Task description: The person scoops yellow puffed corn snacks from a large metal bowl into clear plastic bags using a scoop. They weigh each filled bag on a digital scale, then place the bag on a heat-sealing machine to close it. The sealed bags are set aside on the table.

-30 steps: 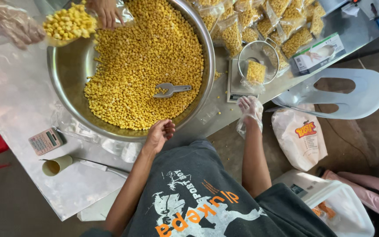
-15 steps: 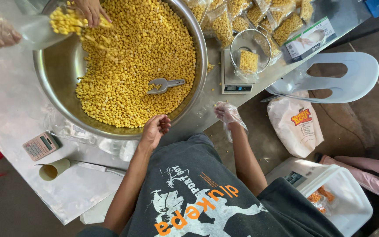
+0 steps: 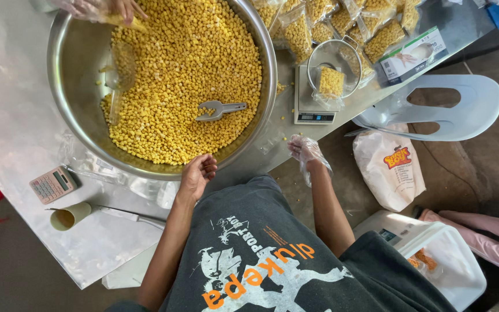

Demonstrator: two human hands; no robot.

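A: From your head view, where are your hands sitting against the big steel bowl [image 3: 70, 115]?

B: Your left hand [image 3: 197, 173] is resting at the bowl's near rim, bare, its grip loose with fingers half curled and holding nothing. Your right hand [image 3: 306, 151] is hanging off the bowl's right side, just past the edge of the surface [image 3: 12, 138], wearing a thin clear glove; its grip is also loose and is holding nothing.

A: And what is lying inside the bowl?

B: Yellow corn kernels [image 3: 192, 69] are filling most of it, and a metal scoop [image 3: 219, 110] is lying on the kernels toward the bowl's right wall, untouched by you.

A: Anything else around it?

B: Right of the bowl, a small scale [image 3: 313, 110] is carrying a bagged portion of corn [image 3: 331, 82] under a wire basket. Beyond that, filled bags [image 3: 376, 34] are lying in a heap. At the bowl's far rim, another person's gloved hands [image 3: 99, 8] are holding a bag. On the bowl's near left side, a calculator [image 3: 52, 184] and a paper cup [image 3: 67, 217] are lying on the surface.
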